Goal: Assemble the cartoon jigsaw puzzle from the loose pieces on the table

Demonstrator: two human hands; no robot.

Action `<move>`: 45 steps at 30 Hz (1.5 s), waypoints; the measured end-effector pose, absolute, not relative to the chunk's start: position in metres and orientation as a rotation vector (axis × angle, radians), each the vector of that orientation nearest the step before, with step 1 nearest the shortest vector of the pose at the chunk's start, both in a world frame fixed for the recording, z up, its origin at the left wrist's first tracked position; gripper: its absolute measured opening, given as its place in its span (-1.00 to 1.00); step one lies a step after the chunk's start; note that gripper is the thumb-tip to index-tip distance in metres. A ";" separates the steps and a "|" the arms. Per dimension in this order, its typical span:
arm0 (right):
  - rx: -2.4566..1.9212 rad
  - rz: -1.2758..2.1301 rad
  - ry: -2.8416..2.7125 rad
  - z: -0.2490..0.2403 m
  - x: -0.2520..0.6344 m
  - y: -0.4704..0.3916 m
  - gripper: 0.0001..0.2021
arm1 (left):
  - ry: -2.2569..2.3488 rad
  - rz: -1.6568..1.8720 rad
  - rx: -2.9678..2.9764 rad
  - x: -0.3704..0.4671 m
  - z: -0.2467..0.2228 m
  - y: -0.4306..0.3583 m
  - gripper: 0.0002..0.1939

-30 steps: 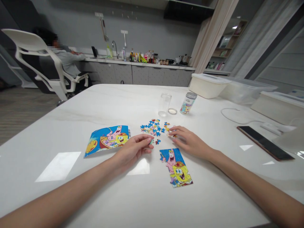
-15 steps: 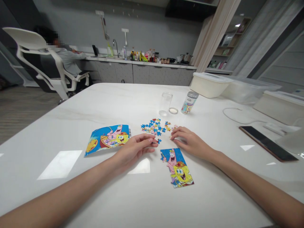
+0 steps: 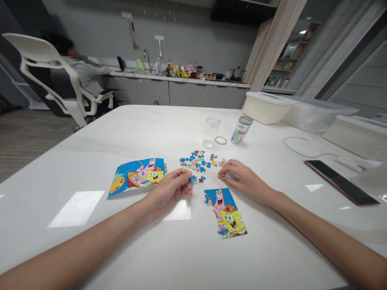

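Head view, only one here. Left hand: thumb and index pinching a teal puzzle piece by its near edge, so most of the printed face is uncovered, probably to keep the picture readable. Right hand: fingers curled in, tips low over a small pale piece; can't tell if it's gripped.

Joined puzzle section lies flat on the white tabletop, between the forearms and nearest the body, likely so both hands can get at it. Its left side is stepped and knobbed, i.e. unmatched edges. Loose pieces spread just beyond the hands, mostly one layer, some overlapping; reads as laid out for easy picking. One red-and-blue piece sits apart, just right of the teal one.

Picture sheet left of the pile, face up, slightly bowed; presumably there for reference, clear of the hands. Clear jar, ring-like lid and labelled can stand behind the pile, seemingly parked out of the way.
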State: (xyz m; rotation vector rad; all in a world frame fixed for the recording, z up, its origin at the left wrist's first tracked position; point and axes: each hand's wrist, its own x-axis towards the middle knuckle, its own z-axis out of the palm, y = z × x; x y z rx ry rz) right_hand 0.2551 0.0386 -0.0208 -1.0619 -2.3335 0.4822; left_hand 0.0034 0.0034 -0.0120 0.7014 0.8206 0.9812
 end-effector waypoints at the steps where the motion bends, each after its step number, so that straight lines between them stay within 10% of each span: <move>1: -1.069 0.477 -2.328 -0.021 0.255 0.038 -0.90 | 0.821 0.977 0.703 0.003 -0.012 0.003 -0.72; 45: -1.104 0.358 -2.317 -0.021 0.256 0.039 -0.81 | 0.799 0.930 0.748 0.001 -0.016 0.004 -0.74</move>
